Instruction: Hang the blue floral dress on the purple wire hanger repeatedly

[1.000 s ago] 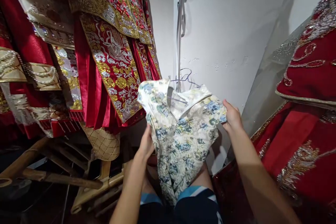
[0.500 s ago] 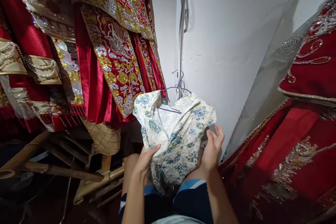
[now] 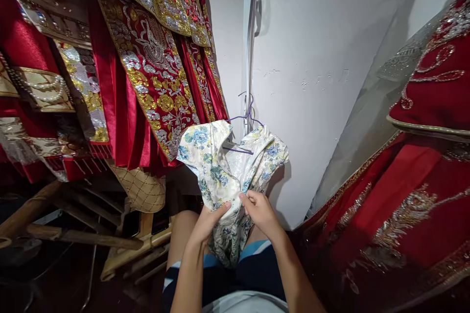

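The right hand [image 3: 260,212] pinches the garment's [image 3: 216,159] front edge while the left hand [image 3: 208,222] clasps its other side; best pull gently, lest the hanger [image 3: 238,149] slip out

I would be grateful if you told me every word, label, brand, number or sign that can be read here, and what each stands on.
There are none that I can read.
Floral top: flower pattern, no lettering visible.
Red embroidered garment on the left: gold and silver motifs, no legible text.
White wall: small marks, too faint to make out as writing.
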### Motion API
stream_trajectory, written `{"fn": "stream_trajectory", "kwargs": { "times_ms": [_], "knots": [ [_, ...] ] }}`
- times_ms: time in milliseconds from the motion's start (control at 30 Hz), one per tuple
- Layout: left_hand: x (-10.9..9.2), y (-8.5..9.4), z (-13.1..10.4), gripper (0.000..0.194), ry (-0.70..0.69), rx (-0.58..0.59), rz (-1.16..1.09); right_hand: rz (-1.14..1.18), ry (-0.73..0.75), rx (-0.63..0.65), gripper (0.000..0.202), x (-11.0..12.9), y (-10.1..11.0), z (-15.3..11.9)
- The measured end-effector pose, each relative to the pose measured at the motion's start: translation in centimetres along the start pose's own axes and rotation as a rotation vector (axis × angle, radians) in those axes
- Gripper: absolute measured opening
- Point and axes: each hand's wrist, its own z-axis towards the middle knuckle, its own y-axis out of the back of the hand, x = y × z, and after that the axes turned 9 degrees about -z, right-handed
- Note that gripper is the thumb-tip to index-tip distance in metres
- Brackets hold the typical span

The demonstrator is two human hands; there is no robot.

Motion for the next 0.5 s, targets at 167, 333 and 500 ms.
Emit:
{"fn": "stream_trajectory", "kwargs": {
  "times_ms": [167,333,500],
  "knots": [
    [0.3,0.0,-0.1,0.075,-0.010,0.047,0.025,0.169,0.025,-0.225,0.031,0.5,-0.7,0.3],
    [0.1,-0.2,0.0,0.074,-0.014,0.053,0.022,0.286,0.033,-0.240,0.022,0.2,-1.0,0.2],
    [-0.2,-0.7,0.0,0.076,0.001,0.066,0.010,0.269,-0.007,-0.203,0.023,-1.0,-0.5,0.2]
  ]
}}
